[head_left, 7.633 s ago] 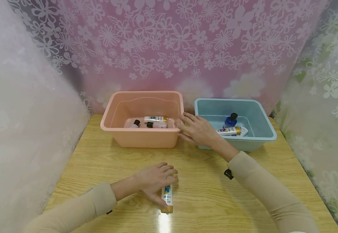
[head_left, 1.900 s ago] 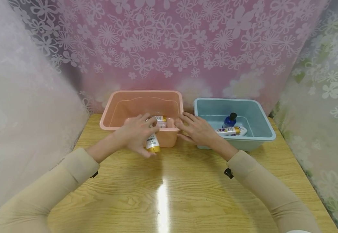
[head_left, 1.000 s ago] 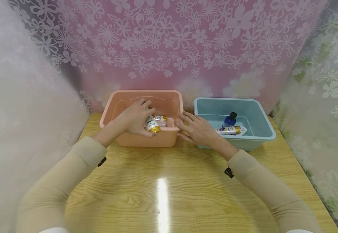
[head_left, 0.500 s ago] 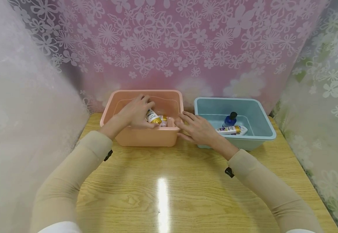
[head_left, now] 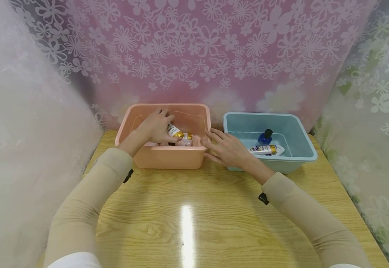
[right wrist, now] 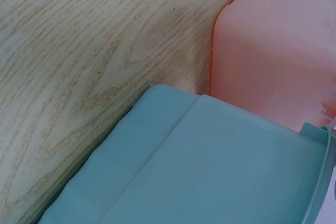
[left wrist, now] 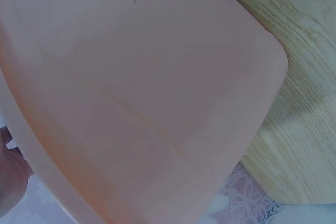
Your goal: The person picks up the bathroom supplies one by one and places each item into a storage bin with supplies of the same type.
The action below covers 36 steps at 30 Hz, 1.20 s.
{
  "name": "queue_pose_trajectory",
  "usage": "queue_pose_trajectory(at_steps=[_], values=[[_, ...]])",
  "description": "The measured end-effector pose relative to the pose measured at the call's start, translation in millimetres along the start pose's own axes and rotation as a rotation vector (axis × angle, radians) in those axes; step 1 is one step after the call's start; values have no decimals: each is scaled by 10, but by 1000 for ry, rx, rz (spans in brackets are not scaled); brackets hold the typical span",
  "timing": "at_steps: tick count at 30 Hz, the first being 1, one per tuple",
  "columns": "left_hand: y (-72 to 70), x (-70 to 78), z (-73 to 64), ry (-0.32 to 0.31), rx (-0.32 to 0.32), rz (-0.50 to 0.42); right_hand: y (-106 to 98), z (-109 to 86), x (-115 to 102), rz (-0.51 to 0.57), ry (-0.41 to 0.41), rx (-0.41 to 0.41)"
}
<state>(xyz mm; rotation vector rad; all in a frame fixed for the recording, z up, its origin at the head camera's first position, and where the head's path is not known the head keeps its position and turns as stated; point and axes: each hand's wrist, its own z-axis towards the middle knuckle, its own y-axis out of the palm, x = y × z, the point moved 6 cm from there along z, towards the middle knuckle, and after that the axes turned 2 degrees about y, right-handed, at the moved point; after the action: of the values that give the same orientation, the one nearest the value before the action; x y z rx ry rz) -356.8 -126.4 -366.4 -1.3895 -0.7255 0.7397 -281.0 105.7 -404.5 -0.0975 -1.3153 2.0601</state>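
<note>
In the head view my left hand reaches over the front rim into the pink bin. It holds a white squeeze tube with a gold cap, the cap end tilted down to the right. The tube's back end is hidden by my fingers. Below it in the bin lie a clear bottle and another white tube, partly covered. My right hand rests its extended fingers on the bin's right rim and holds nothing. The left wrist view shows mostly the pink bin's outer wall.
Right of the pink bin stands a blue bin. Inside are a blue bottle with a dark cap and a white tube with a gold cap, lying against another white item. Both bins stand on a wooden table before a flowered curtain.
My left hand has picked the white tube up from the table, carried it over the front rim and lowered it into the pink bin. My right hand has stayed at the rim.
</note>
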Motion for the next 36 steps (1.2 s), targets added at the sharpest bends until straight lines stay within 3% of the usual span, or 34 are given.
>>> queue_pose_trajectory(at_steps=[15, 22, 36], values=[[133, -91, 65, -98, -83, 19, 12, -9, 9, -4, -4, -14], [172, -168, 91, -171, -61, -8, 24, -5, 4, -9, -4, -9], [115, -163, 64, -155, -24, -24, -16, -7, 0, -14, -9, 5]])
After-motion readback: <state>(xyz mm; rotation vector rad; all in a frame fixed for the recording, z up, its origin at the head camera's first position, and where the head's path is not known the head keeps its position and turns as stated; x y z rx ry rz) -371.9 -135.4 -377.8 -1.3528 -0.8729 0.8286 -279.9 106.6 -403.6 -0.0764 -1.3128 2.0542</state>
